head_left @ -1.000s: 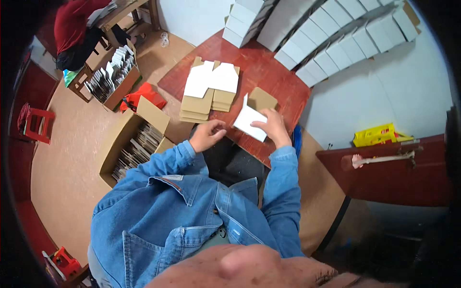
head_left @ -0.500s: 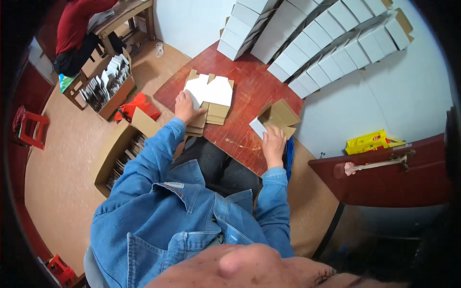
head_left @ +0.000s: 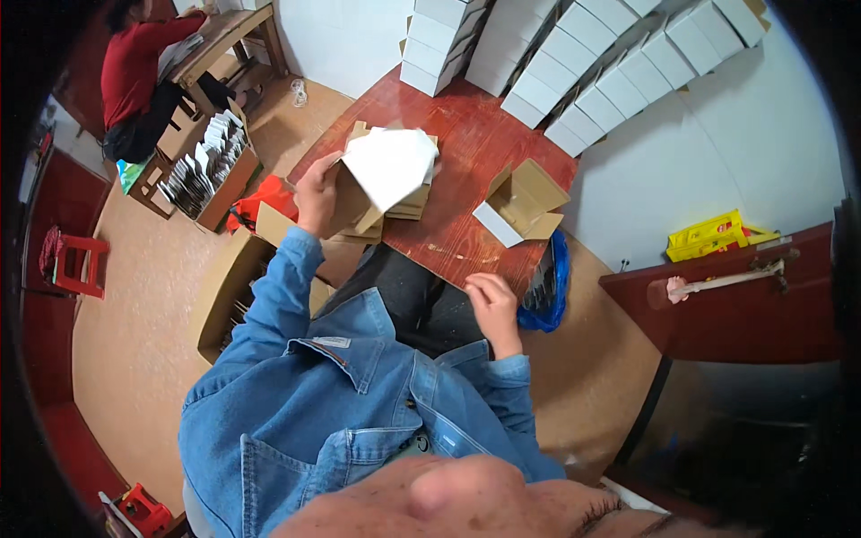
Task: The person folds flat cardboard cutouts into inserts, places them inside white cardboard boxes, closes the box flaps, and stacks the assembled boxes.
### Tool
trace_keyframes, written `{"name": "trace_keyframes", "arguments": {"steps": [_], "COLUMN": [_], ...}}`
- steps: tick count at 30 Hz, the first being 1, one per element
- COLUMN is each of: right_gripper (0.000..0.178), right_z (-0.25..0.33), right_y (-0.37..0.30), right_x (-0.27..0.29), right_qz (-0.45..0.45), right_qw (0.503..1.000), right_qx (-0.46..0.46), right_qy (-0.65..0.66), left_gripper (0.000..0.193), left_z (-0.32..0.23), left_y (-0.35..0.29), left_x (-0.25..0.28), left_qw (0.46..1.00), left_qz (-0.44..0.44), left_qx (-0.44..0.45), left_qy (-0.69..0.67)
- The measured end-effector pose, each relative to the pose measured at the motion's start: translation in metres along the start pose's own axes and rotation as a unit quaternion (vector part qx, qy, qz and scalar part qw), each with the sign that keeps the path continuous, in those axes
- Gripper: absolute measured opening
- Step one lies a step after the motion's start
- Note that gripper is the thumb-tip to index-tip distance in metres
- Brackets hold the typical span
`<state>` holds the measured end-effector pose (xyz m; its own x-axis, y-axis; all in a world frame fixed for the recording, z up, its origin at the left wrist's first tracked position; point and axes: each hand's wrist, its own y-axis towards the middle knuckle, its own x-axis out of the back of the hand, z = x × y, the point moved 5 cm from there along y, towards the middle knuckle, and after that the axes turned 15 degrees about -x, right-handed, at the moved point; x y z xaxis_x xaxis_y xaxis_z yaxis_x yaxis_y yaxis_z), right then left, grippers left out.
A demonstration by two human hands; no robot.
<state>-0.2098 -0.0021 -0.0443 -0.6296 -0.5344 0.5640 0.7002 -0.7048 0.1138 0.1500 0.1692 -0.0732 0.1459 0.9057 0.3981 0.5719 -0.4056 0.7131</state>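
Note:
My left hand (head_left: 316, 193) grips the edge of a flat cardboard box blank (head_left: 392, 169), white on top and brown underneath, lifted at a tilt above a stack of folded blanks (head_left: 410, 212). Its near corner is slightly blurred. My right hand (head_left: 493, 309) is at the table's front edge, fingers loosely curled and slightly apart, with nothing visible in them. Just beyond it, a small white-and-brown box (head_left: 499, 224) stands with its lid and a side flap open, untouched by either hand.
White boxes (head_left: 574, 67) stand in rows along the back of the red table (head_left: 457, 148). Cartons of flat pieces (head_left: 215, 202) sit on the floor at left. A blue bag (head_left: 558, 291) hangs by the right edge. Another person in a red top (head_left: 134, 72) sits at the far left.
My left hand has lifted a blank off the stack and tilted it. My right hand has let go of the open box and drawn back toward me.

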Motion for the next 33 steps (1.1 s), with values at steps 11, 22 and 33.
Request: {"name": "trace_keyframes", "arguments": {"steps": [11, 22, 33], "right_gripper": [0.038, 0.022, 0.027], "right_z": [0.084, 0.084, 0.084], "right_y": [0.036, 0.031, 0.039], "right_x": [0.055, 0.041, 0.034], "right_qz": [0.024, 0.144, 0.105], "right_qw": [0.993, 0.979, 0.974], "right_qx": [0.058, -0.141, -0.189], "right_qy": [0.099, -0.036, -0.064], "left_gripper": [0.025, 0.026, 0.055], "left_z": [-0.059, -0.083, -0.229], "left_y": [-0.045, -0.06, 0.01], "left_x": [-0.018, -0.029, 0.031], "left_qw": [0.84, 0.798, 0.917], "left_qz": [0.207, 0.083, 0.187], "left_qx": [0.181, 0.423, -0.254], "left_qy": [-0.468, -0.422, -0.244]}}
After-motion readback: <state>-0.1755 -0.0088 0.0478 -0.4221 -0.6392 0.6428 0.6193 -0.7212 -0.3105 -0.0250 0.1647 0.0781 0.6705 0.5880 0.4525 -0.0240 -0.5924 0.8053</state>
